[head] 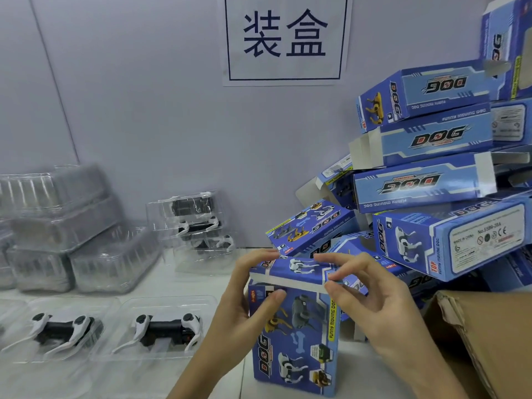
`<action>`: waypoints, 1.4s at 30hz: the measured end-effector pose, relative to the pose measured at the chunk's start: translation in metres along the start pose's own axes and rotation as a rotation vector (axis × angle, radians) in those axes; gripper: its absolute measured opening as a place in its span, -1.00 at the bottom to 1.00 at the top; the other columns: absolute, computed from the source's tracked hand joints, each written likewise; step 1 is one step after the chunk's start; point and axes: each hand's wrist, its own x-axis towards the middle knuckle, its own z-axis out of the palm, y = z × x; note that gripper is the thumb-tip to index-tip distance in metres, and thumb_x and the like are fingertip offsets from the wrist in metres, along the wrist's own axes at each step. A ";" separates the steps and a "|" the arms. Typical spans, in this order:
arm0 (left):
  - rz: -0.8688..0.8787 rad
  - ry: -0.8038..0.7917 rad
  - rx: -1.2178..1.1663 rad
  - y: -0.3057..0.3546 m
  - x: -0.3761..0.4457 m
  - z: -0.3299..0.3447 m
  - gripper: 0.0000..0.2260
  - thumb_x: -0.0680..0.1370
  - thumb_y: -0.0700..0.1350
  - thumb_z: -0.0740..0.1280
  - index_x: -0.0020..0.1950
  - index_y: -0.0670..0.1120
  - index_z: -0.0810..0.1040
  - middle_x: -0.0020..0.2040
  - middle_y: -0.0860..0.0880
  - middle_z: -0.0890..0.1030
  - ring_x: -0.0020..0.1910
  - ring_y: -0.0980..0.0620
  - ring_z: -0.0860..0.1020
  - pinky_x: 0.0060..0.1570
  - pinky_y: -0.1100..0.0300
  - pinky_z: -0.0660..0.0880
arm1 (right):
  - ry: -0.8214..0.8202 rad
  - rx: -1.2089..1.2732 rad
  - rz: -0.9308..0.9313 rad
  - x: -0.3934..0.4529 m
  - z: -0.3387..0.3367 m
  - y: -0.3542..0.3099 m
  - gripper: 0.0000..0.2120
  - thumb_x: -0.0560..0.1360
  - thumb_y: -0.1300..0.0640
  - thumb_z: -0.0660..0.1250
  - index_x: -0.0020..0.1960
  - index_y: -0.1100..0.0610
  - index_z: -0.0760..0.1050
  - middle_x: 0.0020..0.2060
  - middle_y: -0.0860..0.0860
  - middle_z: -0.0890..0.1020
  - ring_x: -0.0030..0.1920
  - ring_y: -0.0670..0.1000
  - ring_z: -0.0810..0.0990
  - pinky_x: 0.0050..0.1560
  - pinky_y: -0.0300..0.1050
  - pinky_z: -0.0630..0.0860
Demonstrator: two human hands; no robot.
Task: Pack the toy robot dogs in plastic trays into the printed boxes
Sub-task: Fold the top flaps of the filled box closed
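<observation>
A blue printed box [299, 338] stands upright on the white table in front of me. Its top flap [293, 273] is bent almost flat over the opening. My left hand [247, 295] grips the box's upper left corner, thumb on the front face and fingers on the flap. My right hand [365, 295] pinches the flap's right end. Whatever is inside the box is hidden. Two black-and-white toy robot dogs lie in clear plastic trays at the lower left, one [164, 329] near the box, the other [63, 331] further left. More trayed dogs [195, 223] are stacked by the wall.
A tall, loose pile of blue printed boxes [431, 185] fills the right side. A brown cardboard carton [483, 326] sits at the lower right. Empty clear trays [63, 228] are stacked at the far left. A paper sign [285, 38] hangs on the wall.
</observation>
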 end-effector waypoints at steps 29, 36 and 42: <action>-0.021 0.083 -0.102 -0.001 -0.005 0.011 -0.87 0.62 0.00 0.32 0.15 0.05 0.47 0.53 0.02 0.42 0.38 -0.26 0.54 0.18 -0.41 0.56 | -0.050 -0.040 0.003 -0.005 -0.007 -0.007 -0.94 0.41 0.10 0.52 -0.13 0.05 0.71 0.14 -0.07 0.74 0.34 -0.05 0.60 0.30 -0.16 0.57; 0.028 0.091 -0.084 0.007 -0.003 0.006 -0.79 0.60 0.08 0.44 0.09 -0.02 0.55 0.46 -0.06 0.51 0.46 -0.23 0.49 0.00 -0.33 0.65 | -0.065 0.013 0.029 -0.005 -0.007 -0.010 -0.97 0.45 0.11 0.47 -0.12 0.06 0.65 0.17 -0.02 0.72 0.32 -0.04 0.62 0.29 -0.19 0.56; 0.069 0.057 -0.011 0.008 -0.002 -0.004 -0.77 0.57 0.11 0.49 0.05 -0.03 0.61 0.44 -0.14 0.55 0.48 -0.22 0.47 0.07 -0.30 0.63 | -0.080 -0.032 0.039 -0.004 -0.008 -0.009 -0.94 0.45 0.16 0.48 -0.17 0.10 0.62 0.23 -0.09 0.69 0.21 0.03 0.69 0.25 -0.19 0.57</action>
